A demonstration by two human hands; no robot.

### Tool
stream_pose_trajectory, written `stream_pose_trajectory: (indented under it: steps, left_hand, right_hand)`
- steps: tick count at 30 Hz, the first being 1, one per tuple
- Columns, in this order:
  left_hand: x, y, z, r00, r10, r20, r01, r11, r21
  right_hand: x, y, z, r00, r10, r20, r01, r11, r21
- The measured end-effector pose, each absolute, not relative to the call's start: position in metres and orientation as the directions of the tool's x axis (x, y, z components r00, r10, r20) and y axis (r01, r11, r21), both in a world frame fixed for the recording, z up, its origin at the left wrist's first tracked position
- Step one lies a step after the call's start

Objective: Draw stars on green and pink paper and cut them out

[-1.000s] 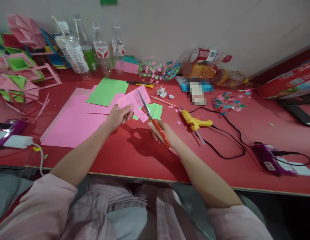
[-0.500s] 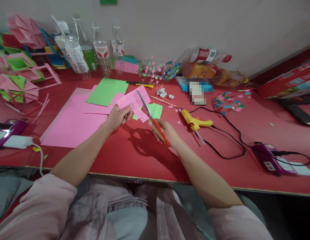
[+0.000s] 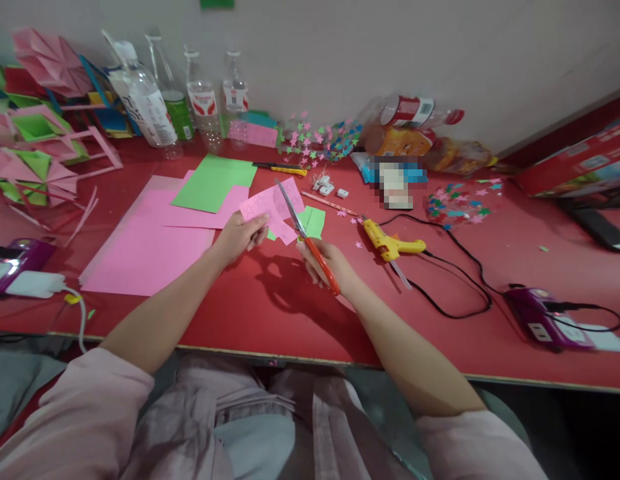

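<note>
My left hand [image 3: 239, 235] pinches the near corner of a small pink paper piece [image 3: 268, 205] and holds it above the red table [image 3: 270, 307]. My right hand [image 3: 326, 264] grips red-handled scissors [image 3: 305, 237], whose blades run up across the right side of that pink piece. Green paper scraps [image 3: 313, 221] lie on the table just beyond the blades. Large pink sheets [image 3: 150, 243] and a green sheet [image 3: 215, 181] lie to the left of my left hand.
A yellow glue gun [image 3: 390, 243] with a black cord lies right of my right hand. Bottles [image 3: 145, 100], folded paper models [image 3: 40, 133], paper stars [image 3: 320, 141], a pencil [image 3: 326, 203] and a cutter [image 3: 283, 168] line the back. Purple power strips [image 3: 540, 313] sit at both sides.
My left hand has turned the pink piece slightly and shifted it a little right. The scissors have barely moved along the paper.
</note>
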State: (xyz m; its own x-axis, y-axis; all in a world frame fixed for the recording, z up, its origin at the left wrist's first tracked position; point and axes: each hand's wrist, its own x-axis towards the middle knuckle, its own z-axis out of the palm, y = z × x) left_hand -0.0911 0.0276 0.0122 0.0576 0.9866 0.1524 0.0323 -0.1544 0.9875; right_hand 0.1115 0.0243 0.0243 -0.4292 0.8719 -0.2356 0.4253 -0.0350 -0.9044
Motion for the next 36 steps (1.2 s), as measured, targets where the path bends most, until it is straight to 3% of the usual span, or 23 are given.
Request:
stream_pose_trajectory:
  steps: [16,25,29,36]
  left_hand:
    - [-0.093,0.028,0.016,0.037,0.991,0.127,0.027,-0.128,0.991]
    - [-0.082,0.019,0.017,0.433,0.900,-0.049,0.100,0.006,0.995]
    - [-0.082,0.018,0.015,0.530,0.845,-0.066,0.093,0.019,0.995]
    - [-0.083,0.022,0.015,0.412,0.910,-0.039,0.011,0.038,0.999]
  right_hand:
    - [0.107,0.021,0.033,-0.368,0.896,-0.249,0.405,-0.086,-0.910]
    - [0.108,0.022,0.030,-0.350,0.931,-0.107,0.222,-0.029,-0.975]
    - [0.110,0.024,0.027,-0.362,0.929,-0.074,0.207,0.003,-0.978]
    - [0.113,0.029,0.030,-0.310,0.950,-0.038,0.251,0.043,-0.967]
